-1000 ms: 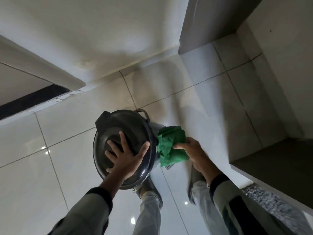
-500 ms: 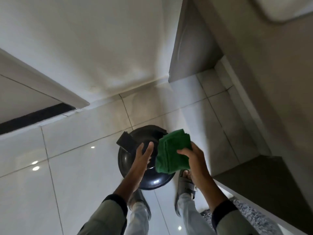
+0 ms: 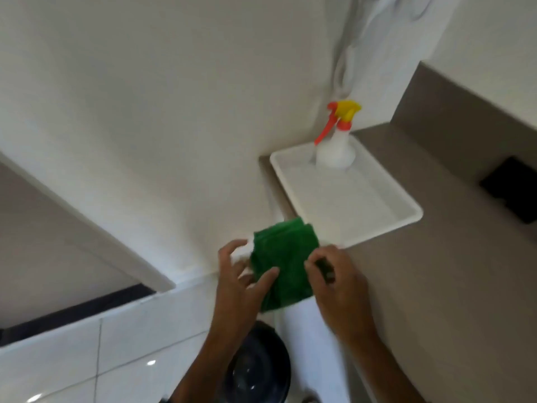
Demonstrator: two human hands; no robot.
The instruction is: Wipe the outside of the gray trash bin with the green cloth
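The folded green cloth [image 3: 283,266] is held up between both hands at the counter's near-left corner, just before the white tray. My left hand [image 3: 238,282] pinches its left edge, thumb over the front. My right hand [image 3: 338,282] grips its right edge. The gray trash bin [image 3: 258,369] stands on the floor below, seen from above as a dark round lid, partly hidden by my left forearm. Neither hand touches the bin.
A white tray [image 3: 377,210] lies on the brown counter [image 3: 436,286] with a spray bottle [image 3: 337,141] with a red and yellow trigger standing at its far end. A dark object [image 3: 511,193] sits at the counter's right. White wall behind, glossy tiled floor [image 3: 87,362] at left.
The view swung up from the floor to the counter. My left hand left the bin lid and took the cloth's left edge; both hands rose with the cloth toward the tray.
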